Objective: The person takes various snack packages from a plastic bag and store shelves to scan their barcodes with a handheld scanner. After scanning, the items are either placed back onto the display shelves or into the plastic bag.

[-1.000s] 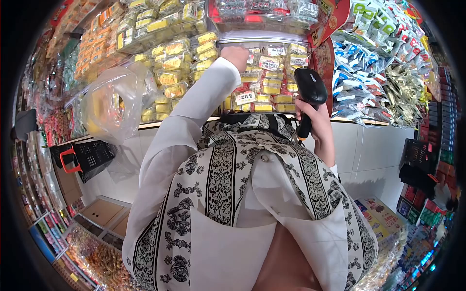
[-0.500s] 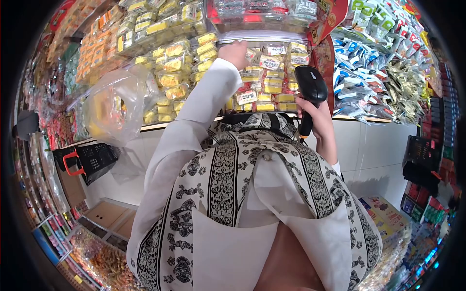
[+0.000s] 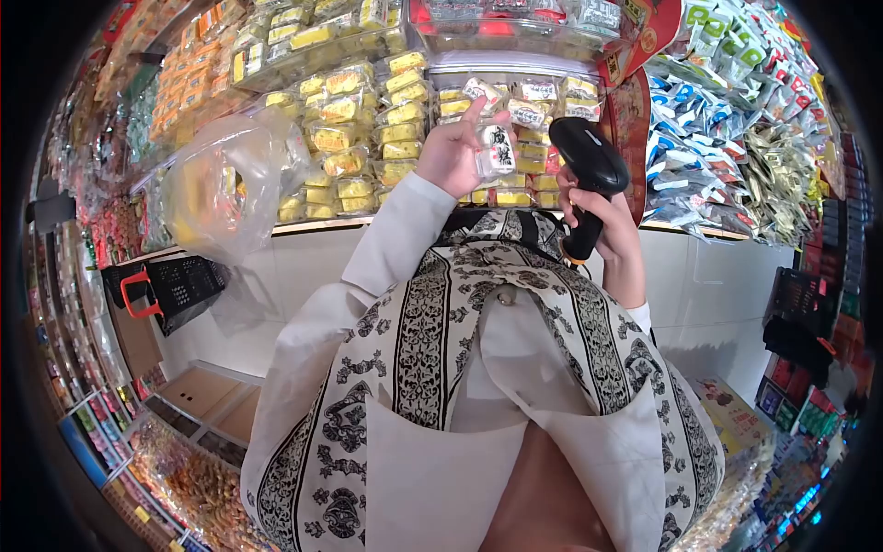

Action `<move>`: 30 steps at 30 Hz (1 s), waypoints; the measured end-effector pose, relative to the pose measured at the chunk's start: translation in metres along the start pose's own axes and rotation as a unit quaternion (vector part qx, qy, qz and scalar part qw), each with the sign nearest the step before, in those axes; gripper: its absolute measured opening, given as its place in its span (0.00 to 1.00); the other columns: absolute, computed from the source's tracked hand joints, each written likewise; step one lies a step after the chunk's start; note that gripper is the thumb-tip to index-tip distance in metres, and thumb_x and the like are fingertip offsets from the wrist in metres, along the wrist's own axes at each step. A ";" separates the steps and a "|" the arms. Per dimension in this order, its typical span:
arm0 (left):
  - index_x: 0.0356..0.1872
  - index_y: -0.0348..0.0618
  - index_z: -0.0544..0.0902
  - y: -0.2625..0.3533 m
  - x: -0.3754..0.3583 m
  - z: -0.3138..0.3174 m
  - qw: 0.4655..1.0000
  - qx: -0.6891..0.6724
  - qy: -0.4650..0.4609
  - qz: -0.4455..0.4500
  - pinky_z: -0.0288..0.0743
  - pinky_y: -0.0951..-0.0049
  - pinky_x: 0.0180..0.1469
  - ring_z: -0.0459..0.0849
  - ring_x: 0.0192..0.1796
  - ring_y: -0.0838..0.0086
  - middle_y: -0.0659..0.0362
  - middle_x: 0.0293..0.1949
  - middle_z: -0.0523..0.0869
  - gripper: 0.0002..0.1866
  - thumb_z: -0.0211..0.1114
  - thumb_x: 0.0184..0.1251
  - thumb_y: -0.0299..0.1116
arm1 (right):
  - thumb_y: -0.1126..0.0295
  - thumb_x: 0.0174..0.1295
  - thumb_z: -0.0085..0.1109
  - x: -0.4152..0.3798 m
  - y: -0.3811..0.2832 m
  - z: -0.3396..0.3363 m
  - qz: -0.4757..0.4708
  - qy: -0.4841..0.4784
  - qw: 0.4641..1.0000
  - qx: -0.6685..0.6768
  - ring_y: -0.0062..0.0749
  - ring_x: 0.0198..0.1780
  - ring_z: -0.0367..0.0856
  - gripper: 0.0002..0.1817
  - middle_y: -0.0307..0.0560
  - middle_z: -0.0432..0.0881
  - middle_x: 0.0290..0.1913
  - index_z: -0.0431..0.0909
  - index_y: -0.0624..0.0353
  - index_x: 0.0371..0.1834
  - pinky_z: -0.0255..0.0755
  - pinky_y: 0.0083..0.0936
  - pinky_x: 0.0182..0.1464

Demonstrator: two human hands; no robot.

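Between the fingers of my left hand (image 3: 453, 155) is a small snack packet (image 3: 496, 150) in clear wrap with dark printed characters, lifted above the display of wrapped snacks. My right hand (image 3: 604, 213) grips a black barcode scanner (image 3: 591, 158) by its handle, the scanner head up and beside the packet, a short distance apart from it. Below and behind both hands lie yellow and white wrapped snacks (image 3: 529, 112) in rows. Part of the scanner's handle is hidden by my right fingers.
A clear plastic bag (image 3: 225, 189) stands at the left on the display's edge. Below it is a black basket (image 3: 179, 293) with an orange handle. Blue and white packets (image 3: 685, 138) are heaped to the right, past a red cardboard divider (image 3: 628, 115). A clear bin (image 3: 515, 41) is at the back.
My left hand has drawn back from the rows toward me, and a packet now shows in its fingers. The scanner in my right hand has tilted and shifted slightly.
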State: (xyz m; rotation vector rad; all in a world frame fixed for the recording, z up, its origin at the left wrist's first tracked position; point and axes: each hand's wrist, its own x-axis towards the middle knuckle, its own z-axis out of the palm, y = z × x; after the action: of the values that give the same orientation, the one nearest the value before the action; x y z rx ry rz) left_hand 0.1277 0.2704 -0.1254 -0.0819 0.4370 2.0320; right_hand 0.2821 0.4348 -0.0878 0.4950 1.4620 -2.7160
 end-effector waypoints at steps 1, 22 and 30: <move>0.66 0.52 0.42 -0.003 0.000 -0.001 1.000 -0.023 0.008 0.017 0.71 0.52 0.48 0.73 0.47 0.54 0.47 0.54 0.64 0.44 0.44 0.41 0.17 | 0.78 0.49 0.56 0.000 -0.002 0.004 0.003 0.003 1.000 -0.001 0.21 0.27 0.72 0.19 0.43 0.73 0.34 0.67 0.68 0.47 0.65 0.16 0.23; 0.58 0.40 0.61 -0.027 -0.014 0.016 0.992 0.075 -0.053 -0.087 0.73 0.63 0.45 0.74 0.50 0.63 0.49 0.51 0.71 0.20 0.42 0.69 0.39 | 0.80 0.49 0.57 0.011 0.009 0.021 -0.039 -0.034 0.997 -0.052 0.30 0.42 0.78 0.19 0.46 0.76 0.42 0.70 0.66 0.47 0.72 0.18 0.34; 0.65 0.45 0.54 -0.023 -0.022 0.024 0.872 0.458 0.018 0.171 0.68 0.71 0.53 0.69 0.54 0.74 0.56 0.54 0.67 0.35 0.59 0.57 0.25 | 0.81 0.48 0.56 0.004 -0.004 0.027 -0.077 -0.035 0.996 -0.038 0.36 0.56 0.70 0.31 0.48 0.70 0.55 0.61 0.64 0.59 0.68 0.26 0.49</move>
State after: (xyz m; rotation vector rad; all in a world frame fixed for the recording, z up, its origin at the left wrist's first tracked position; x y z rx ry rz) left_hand 0.1616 0.2696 -0.1037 0.5767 1.4752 1.9504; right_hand 0.2707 0.4157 -0.0718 0.2918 1.6418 -2.7466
